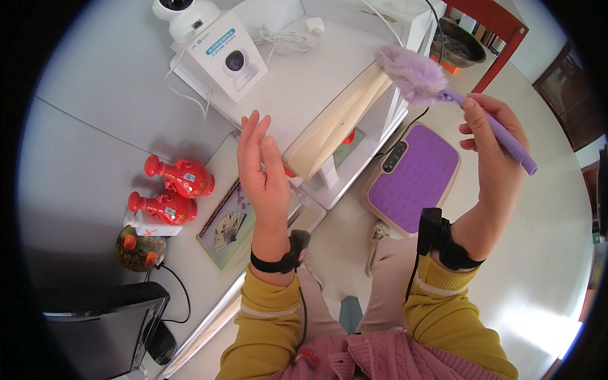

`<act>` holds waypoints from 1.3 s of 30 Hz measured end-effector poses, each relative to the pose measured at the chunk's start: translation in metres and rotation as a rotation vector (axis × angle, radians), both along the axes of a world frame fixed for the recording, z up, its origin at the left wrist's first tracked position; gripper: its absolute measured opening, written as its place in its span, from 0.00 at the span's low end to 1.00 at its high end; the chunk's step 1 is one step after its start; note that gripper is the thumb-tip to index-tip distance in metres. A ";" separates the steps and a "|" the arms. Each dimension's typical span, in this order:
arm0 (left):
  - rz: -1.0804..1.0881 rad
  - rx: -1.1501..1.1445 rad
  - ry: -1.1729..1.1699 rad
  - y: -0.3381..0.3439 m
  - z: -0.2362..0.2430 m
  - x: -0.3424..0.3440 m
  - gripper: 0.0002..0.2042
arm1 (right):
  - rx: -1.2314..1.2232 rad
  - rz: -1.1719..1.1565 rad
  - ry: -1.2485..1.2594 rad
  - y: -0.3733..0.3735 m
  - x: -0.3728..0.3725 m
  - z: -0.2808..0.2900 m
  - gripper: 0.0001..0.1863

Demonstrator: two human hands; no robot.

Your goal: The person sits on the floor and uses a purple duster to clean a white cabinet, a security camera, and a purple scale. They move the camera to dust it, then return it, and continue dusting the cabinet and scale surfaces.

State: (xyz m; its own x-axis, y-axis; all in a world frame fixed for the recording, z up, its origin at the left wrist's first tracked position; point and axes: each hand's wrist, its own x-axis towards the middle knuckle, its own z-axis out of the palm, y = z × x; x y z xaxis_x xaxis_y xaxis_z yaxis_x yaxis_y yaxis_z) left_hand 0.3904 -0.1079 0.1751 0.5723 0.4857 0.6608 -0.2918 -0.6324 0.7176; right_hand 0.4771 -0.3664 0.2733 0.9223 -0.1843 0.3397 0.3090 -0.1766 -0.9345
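Observation:
My right hand (482,136) grips the lavender handle of a fluffy duster (411,76), whose head is raised near the right end of a pale wooden board (335,123) along the white shelf unit (310,76). My left hand (259,161) is open, fingers extended and slightly bent, holding nothing, in front of the board's left end. A white boxed camera (231,60) stands on the top surface beside a coiled white cable (285,38). Below my left hand lies a flat item with a fan picture (225,231), beside two red vases (183,177).
A purple vibration platform (418,177) lies on the floor (519,253) at right. Behind it are a red chair (500,57) and a metal basin (462,44). A black monitor (101,326) and a round ornament (140,247) stand at lower left. A black cord runs down beside the shelf.

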 end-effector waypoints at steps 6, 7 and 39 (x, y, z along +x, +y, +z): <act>0.015 0.063 0.055 0.000 0.001 -0.002 0.15 | -0.057 0.030 -0.066 0.016 0.001 -0.005 0.08; 0.013 0.082 0.083 -0.001 0.000 -0.002 0.15 | -0.060 0.031 -0.016 0.025 0.001 -0.007 0.08; -0.190 0.102 0.077 -0.015 0.003 0.003 0.14 | 0.140 0.194 -0.115 0.056 0.017 -0.034 0.06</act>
State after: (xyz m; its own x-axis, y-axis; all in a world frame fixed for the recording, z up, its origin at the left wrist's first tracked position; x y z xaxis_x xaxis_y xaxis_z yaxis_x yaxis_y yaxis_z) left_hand 0.3936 -0.1226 0.1783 0.6979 0.2973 0.6516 -0.3596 -0.6413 0.6778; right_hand 0.4937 -0.3100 0.2391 0.9020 -0.0603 0.4275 0.4296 0.0253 -0.9027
